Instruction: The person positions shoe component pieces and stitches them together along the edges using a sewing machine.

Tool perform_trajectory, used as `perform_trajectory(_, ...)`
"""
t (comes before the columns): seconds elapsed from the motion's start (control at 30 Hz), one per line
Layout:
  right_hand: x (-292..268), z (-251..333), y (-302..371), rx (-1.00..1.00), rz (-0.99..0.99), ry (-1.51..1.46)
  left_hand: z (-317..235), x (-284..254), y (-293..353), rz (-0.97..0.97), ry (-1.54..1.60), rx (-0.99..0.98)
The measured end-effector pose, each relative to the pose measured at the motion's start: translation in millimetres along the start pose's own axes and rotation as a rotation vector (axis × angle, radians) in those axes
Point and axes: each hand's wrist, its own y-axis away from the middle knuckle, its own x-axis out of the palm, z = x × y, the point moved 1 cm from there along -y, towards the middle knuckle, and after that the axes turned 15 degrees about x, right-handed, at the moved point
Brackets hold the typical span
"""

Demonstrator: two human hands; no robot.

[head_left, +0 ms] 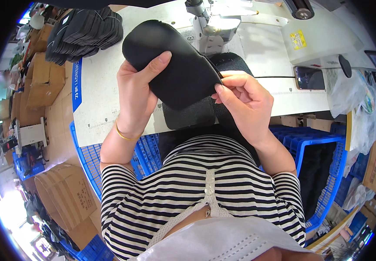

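My left hand (142,80) clamped on black pad (170,65), right hand (246,95) pinching its right edge; pad above table (96,113), before sewing machine (216,32), partly hiding dark pieces (188,115); stack (87,32) at left, phone (309,78) at right

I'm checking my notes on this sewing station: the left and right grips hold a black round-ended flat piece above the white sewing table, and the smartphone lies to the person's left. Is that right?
Only the smartphone's side is wrong: the head view shows the smartphone to the person's right. The left grip and right grip do hold the black round-ended flat piece above the white sewing table.
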Motion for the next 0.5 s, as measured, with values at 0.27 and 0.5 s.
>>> perform_trajectory(0.27,1.2,17.8,-26.1,0.189,0.005,-0.050,5.1,6.0,-58.5,0.146,-0.216,0.035)
perform_trajectory(0.5,0.0,26.1,-55.3,0.208,0.178,-0.098,5.7,0.1,-117.9,0.430,-0.304,0.037)
